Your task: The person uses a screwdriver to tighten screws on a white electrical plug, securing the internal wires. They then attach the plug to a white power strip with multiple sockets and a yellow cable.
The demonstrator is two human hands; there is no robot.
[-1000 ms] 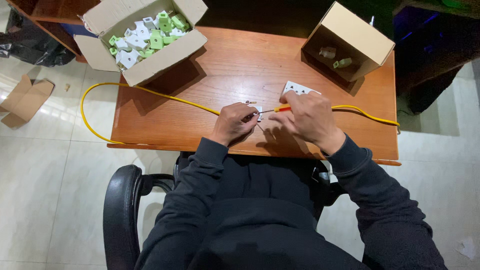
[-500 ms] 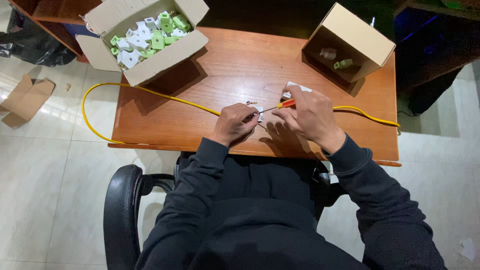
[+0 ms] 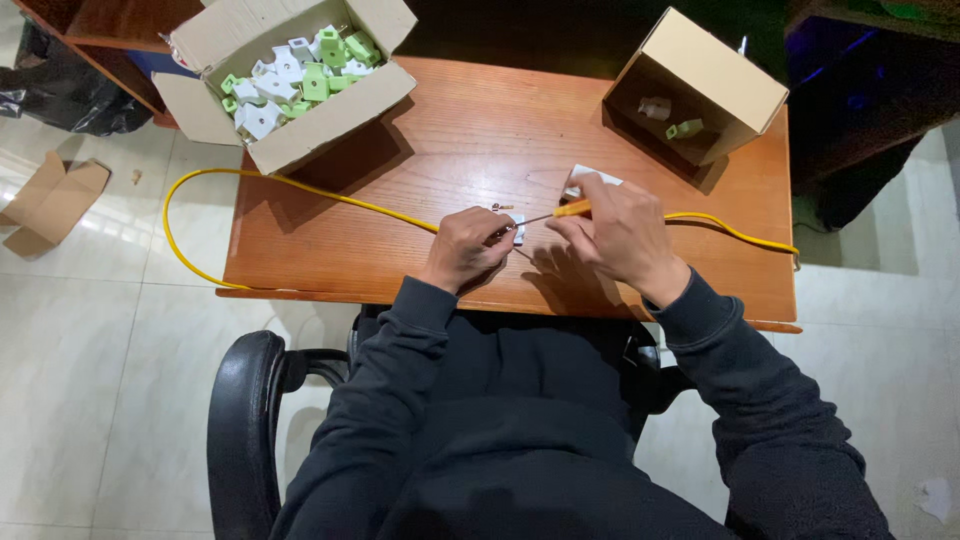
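Note:
My left hand (image 3: 470, 248) pinches a small white part (image 3: 517, 230) at the middle of the wooden desk (image 3: 480, 140), where the yellow cable (image 3: 300, 190) reaches it. My right hand (image 3: 615, 230) grips a small screwdriver with an orange handle (image 3: 572, 209); its thin shaft points left at the white part. A white plug piece (image 3: 585, 178) lies just behind my right hand's fingers. A tiny metal screw (image 3: 500, 207) rests on the desk beyond my left hand.
An open cardboard box (image 3: 290, 60) of several white and green plastic parts sits at the desk's back left. A second open box (image 3: 700, 85) with a few parts stands at the back right. The yellow cable loops off both desk sides. Flat cardboard (image 3: 50, 200) lies on the tiled floor.
My right hand has lifted the orange-handled screwdriver and swung its tip toward the white part in my left hand. My left hand has stayed in place.

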